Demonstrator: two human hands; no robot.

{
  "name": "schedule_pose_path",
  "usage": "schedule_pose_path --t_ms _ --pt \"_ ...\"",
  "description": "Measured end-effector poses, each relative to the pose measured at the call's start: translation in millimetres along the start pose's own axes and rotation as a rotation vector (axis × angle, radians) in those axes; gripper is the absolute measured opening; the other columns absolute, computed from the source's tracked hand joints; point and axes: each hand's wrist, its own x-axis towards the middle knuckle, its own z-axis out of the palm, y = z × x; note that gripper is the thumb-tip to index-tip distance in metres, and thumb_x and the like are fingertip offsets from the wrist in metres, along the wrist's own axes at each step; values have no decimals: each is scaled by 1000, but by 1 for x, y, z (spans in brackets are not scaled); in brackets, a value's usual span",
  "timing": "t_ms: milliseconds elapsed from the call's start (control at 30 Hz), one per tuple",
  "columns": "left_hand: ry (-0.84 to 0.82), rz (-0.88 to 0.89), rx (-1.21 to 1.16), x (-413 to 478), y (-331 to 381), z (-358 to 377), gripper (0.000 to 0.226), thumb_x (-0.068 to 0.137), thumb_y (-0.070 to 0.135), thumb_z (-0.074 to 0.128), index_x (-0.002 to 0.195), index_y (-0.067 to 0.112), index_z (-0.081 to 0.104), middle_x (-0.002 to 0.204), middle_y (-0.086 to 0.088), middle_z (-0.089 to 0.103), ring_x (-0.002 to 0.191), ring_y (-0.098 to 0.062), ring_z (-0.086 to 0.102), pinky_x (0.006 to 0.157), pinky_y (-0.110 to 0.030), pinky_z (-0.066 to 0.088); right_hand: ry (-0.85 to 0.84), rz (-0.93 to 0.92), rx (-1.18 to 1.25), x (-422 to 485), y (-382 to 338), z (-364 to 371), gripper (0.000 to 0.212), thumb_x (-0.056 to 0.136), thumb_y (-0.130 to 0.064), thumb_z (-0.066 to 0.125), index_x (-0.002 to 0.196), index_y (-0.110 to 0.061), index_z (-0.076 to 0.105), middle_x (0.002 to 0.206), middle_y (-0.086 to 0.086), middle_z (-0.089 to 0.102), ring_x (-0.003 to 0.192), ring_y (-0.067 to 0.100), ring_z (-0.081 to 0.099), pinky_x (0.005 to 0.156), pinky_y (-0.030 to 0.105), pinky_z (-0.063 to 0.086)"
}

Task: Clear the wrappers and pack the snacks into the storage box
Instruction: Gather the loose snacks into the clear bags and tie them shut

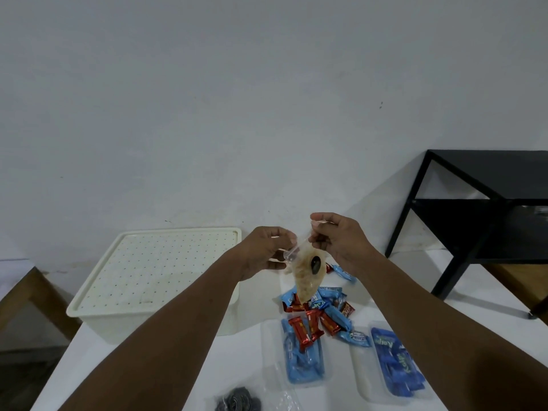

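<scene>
Both hands hold a clear plastic bag (305, 274) of pale crumbly snack with a dark label, lifted above the table. My left hand (267, 252) pinches its left top edge, and my right hand (341, 237) pinches the right top edge. Below it lies a heap of small red and blue snack packets (320, 315). The cream storage box (154, 280) stands to the left with its perforated lid on. Two clear trays with blue packs lie near me, one in the middle (302, 357) and one on the right (394, 363).
A white table (462, 304) carries everything. A grey coiled item in clear wrap (237, 403) lies at the near edge. A black shelf table (474, 209) stands at the right rear. A wooden table (26, 292) is at the far left. A white wall is behind.
</scene>
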Motion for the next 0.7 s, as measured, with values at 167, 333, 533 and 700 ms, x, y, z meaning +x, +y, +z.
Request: schedule_pose_path --t_ms 167,333,533,700 --pt "40 29 -102 6 -6 -11 13 88 2 59 82 14 62 111 -8 72 94 -27 64 84 -40 53 160 22 68 15 5 -4 19 92 -2 61 110 -2 64 74 15 65 73 25 65 71 35 56" --pt "51 20 135 15 -30 -11 21 86 3 61 92 12 79 122 6 67 116 -24 57 94 -35 49 197 123 175 33 14 -2 15 94 1 56 107 -1 63 73 15 64 73 27 68 70 34 58" --pt "238 124 173 53 -56 -8 21 90 7 66 107 17 75 117 2 70 105 -19 67 83 -29 58 178 135 7 57 29 -7 18 92 -17 64 108 -16 57 88 9 67 82 22 65 71 36 49" --pt "328 56 69 92 -76 -23 11 87 5 70 94 10 77 102 -8 74 86 -20 68 81 -34 59 164 143 -214 84 68 -25 19 87 -17 67 85 -21 48 81 6 45 73 17 45 65 34 41"
